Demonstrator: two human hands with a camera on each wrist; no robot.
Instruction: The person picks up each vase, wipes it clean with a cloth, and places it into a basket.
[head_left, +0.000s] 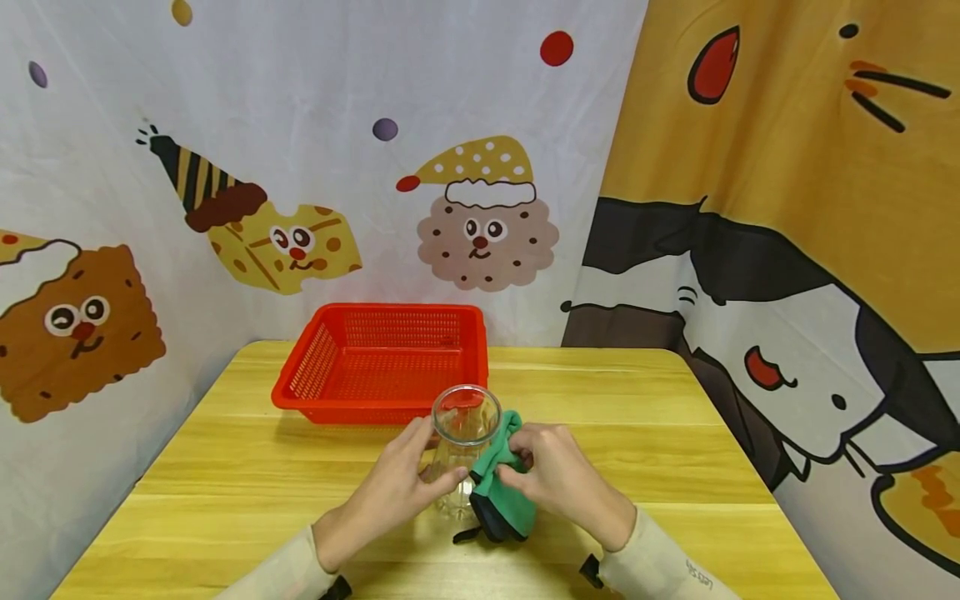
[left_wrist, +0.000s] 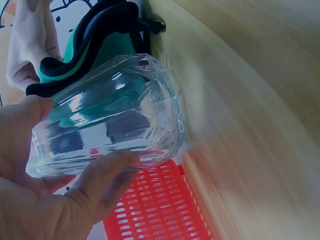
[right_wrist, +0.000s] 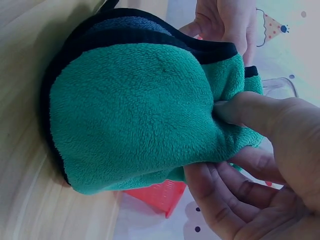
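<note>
A clear glass jar point(head_left: 454, 467) with faceted sides stands tilted little if at all on the table, its round mouth facing up. My left hand point(head_left: 397, 475) grips it from the left, thumb on the near side and fingers behind, as the left wrist view also shows with the jar point(left_wrist: 115, 120). On the jar's right side, my right hand point(head_left: 558, 471) pinches a green towel point(head_left: 513, 500) with black edging between thumb and fingers. The plush cloth point(right_wrist: 130, 110) hangs bunched below that grip in the right wrist view, a black loop at its lower end.
Behind the jar sits a red plastic basket point(head_left: 390, 408) with perforated walls. The wooden table point(head_left: 637, 433) reaches back to a curtain point(head_left: 330, 100) printed with cartoon figures.
</note>
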